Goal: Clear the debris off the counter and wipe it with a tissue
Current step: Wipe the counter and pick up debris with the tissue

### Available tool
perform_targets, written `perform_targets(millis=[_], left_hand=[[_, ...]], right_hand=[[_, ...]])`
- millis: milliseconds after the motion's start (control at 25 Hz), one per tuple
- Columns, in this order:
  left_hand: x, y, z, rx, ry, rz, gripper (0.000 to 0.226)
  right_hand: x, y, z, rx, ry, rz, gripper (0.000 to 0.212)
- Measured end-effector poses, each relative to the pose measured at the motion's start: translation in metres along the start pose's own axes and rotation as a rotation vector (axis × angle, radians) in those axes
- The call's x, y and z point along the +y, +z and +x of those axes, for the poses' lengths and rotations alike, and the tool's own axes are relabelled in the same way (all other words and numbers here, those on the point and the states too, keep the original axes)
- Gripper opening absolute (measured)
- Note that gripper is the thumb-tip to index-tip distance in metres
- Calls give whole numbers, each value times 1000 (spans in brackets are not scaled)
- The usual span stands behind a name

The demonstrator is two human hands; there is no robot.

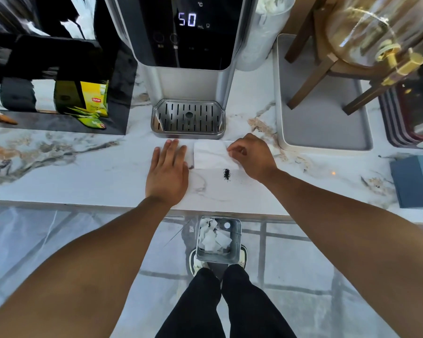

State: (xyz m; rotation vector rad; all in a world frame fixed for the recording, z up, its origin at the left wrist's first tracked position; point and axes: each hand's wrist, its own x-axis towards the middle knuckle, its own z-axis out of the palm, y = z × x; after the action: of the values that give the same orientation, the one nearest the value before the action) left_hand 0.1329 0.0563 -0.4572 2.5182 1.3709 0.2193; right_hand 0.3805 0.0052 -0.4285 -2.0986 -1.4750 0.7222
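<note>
Debris (pixel 226 174) is seen just front-edge-side of the tissue (pixel 211 155) pinched by the right hand (pixel 250 157), nearer than the flat, spread left hand (pixel 167 170).

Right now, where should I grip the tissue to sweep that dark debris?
Probably the right edge of the tissue, coming from the right: it lies flat, the right hand already pinches there, and the debris sits just past its near edge. The left hand lies flat beside it.
</note>
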Motion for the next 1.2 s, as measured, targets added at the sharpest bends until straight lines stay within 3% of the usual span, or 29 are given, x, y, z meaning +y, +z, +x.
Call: perform_targets(millis=[520,760,1080,1200], left_hand=[[-3,5,1,34,0,21,51],[0,3,0,38,-12,43,49],[1,3,0,54,-13,32,51],[1,2,0,60,-15,36,52]], right_hand=[[-4,8,-46,211,124,-17,7],[5,11,-106,175,59,-37,4],[22,0,-172,-105,-7,49,13],[21,-8,-158,-23,2,147,17]])
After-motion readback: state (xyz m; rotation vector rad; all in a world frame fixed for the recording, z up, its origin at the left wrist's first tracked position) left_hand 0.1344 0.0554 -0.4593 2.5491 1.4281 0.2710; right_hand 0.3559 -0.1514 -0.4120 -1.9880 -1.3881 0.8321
